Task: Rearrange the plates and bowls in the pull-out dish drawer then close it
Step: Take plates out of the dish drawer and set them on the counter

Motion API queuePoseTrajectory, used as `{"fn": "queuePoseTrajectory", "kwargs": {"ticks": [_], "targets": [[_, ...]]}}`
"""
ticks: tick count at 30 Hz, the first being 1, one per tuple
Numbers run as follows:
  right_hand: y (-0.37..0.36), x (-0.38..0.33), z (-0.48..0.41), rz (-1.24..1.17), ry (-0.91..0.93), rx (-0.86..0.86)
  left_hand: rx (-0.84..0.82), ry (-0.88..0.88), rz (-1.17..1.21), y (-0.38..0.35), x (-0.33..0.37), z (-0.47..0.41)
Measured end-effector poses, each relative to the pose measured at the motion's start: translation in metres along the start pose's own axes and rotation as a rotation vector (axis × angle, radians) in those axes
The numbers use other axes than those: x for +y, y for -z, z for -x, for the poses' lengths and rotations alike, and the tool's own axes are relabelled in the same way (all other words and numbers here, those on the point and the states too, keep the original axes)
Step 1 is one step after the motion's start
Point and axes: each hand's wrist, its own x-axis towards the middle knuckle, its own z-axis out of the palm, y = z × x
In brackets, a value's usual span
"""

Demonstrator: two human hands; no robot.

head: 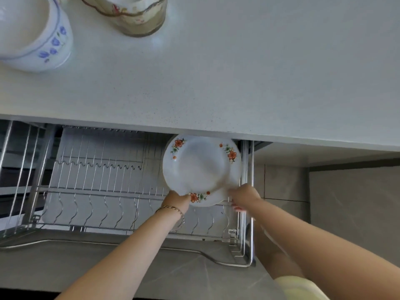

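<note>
A white plate with orange flowers [201, 167] lies tilted over the right end of the pulled-out wire dish drawer [97, 191]. Another plate's rim shows just beneath it. My left hand [178, 199] grips the plate's near rim at the lower left. My right hand [243, 197] holds the rim at the lower right; its fingers are blurred. The drawer's wire slots to the left hold nothing.
The white countertop [216, 83] overhangs the drawer's back. On it at the far left stand a white bowl stack with blue flowers [36, 37] and a beige flowered bowl [134, 14]. The drawer's grey front panel with a metal rail [129, 245] lies below my arms.
</note>
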Motion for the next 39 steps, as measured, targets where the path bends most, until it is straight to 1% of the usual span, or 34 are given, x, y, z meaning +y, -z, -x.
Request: {"fn": "queuePoseTrajectory", "kwargs": {"ticks": [1, 4, 6, 8, 11, 13, 17, 21, 24, 27, 30, 31, 33, 36, 38, 39], "targets": [[0.01, 0.0, 0.01, 0.059, 0.006, -0.063, -0.011, -0.039, -0.087, 0.002, 0.006, 0.008], [0.052, 0.003, 0.05, 0.259, 0.136, -0.109, 0.015, -0.152, -0.183, 0.003, 0.038, 0.038], [0.089, 0.011, 0.081, 0.376, 0.246, -0.063, 0.056, -0.235, -0.219, -0.007, 0.065, 0.067], [0.13, 0.023, 0.112, 0.426, 0.309, 0.009, 0.051, -0.313, -0.278, -0.028, 0.092, 0.095], [0.201, 0.057, 0.146, 0.418, 0.338, 0.113, -0.012, -0.45, -0.348, -0.08, 0.136, 0.142], [0.251, 0.085, 0.163, 0.363, 0.334, 0.18, -0.069, -0.532, -0.389, -0.121, 0.167, 0.176], [0.354, 0.138, 0.185, 0.224, 0.319, 0.338, -0.225, -0.617, -0.428, -0.214, 0.22, 0.235], [0.458, 0.189, 0.18, 0.135, 0.233, 0.562, -0.409, -0.608, -0.381, -0.311, 0.26, 0.285], [0.532, 0.226, 0.16, 0.081, 0.091, 0.702, -0.489, -0.497, -0.399, -0.39, 0.281, 0.3], [0.58, 0.265, 0.133, -0.008, -0.075, 0.77, -0.583, -0.325, -0.363, -0.455, 0.294, 0.304], [0.595, 0.296, 0.102, -0.109, -0.32, 0.766, -0.682, -0.204, -0.294, -0.498, 0.303, 0.303], [0.596, 0.304, 0.093, -0.129, -0.389, 0.743, -0.676, -0.222, -0.282, -0.507, 0.305, 0.3], [0.598, 0.313, 0.082, -0.148, -0.46, 0.713, -0.641, -0.253, -0.251, -0.52, 0.306, 0.298], [0.601, 0.322, 0.071, -0.147, -0.46, 0.722, -0.638, -0.283, -0.206, -0.533, 0.305, 0.29], [0.601, 0.326, 0.068, -0.139, -0.449, 0.745, -0.588, -0.326, -0.211, -0.538, 0.303, 0.287], [0.601, 0.327, 0.068, -0.123, -0.438, 0.751, -0.55, -0.378, -0.221, -0.54, 0.302, 0.287]]}}
